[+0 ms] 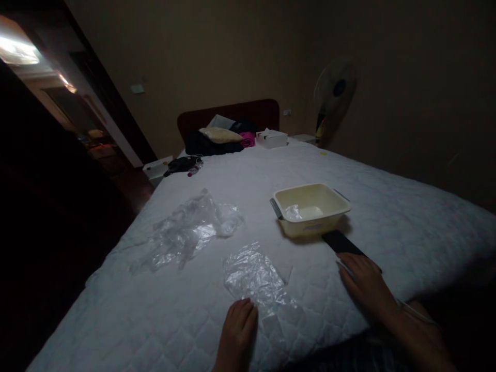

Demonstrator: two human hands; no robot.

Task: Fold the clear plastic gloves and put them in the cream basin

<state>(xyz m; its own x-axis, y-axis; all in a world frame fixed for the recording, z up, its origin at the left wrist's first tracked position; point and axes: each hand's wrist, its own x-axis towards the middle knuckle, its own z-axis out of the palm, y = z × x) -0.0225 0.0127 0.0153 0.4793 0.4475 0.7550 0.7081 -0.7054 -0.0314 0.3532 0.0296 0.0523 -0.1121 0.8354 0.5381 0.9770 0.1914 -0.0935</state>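
My left hand (237, 330) lies flat on the white quilted bed (256, 175), its fingertips touching the near edge of a clear plastic bag (256, 281). My right hand (364, 284) rests palm down on the bed, fingers stretched over the end of a dark flat object (341, 242), likely a phone. Just beyond it stands a cream rectangular tub (312, 209) with a bit of clear plastic inside. A larger heap of crumpled clear plastic (189, 230) lies to the left.
At the dark headboard (232, 113) sit a pillow (220, 135), dark clothes, a pink item and a white box (271, 138). Small dark items (182, 164) lie near the bed's left edge. A standing fan (335, 93) is by the right wall. An open doorway is at far left.
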